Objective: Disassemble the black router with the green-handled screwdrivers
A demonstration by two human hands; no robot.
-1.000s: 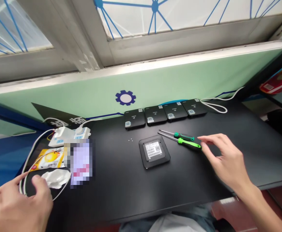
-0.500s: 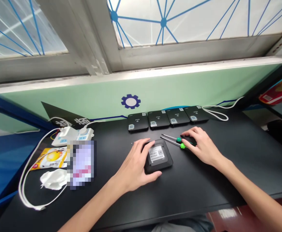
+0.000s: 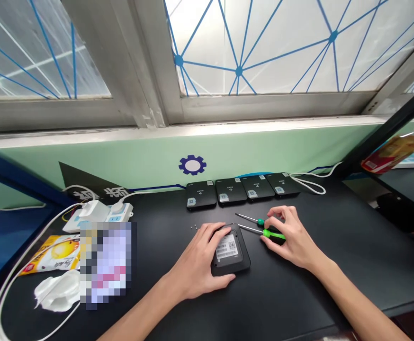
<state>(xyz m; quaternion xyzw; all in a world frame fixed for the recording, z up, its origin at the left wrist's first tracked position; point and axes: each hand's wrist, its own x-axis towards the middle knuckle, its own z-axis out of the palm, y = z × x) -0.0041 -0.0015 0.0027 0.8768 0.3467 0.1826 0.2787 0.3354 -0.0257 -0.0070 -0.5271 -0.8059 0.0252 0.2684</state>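
A black square electronic box (image 3: 230, 253) lies on the table with its labelled side up. My left hand (image 3: 203, 260) grips it from the left, fingers over its far edge and thumb along the near edge. Just right of the box, my right hand (image 3: 288, 237) pinches a bright green screwdriver (image 3: 274, 235) at its handle, thumb on the near side and index finger on the far side. The shaft points left, over the box's far right corner. Behind it lies a second screwdriver (image 3: 260, 221) with a dark green collar, its handle partly hidden by my fingers.
Several black boxes (image 3: 230, 192) stand in a row along the wall. Tiny screws (image 3: 194, 227) lie beyond my left hand. At left are a power strip (image 3: 116, 213), a yellow snack packet (image 3: 59, 253), crumpled tissue (image 3: 58, 291), white cable and a pixelated patch. A white cable (image 3: 311, 184) lies back right.
The view has tilted up. My right hand has moved from resting over both screwdrivers to pinching the bright green one. My left hand stays on the box.
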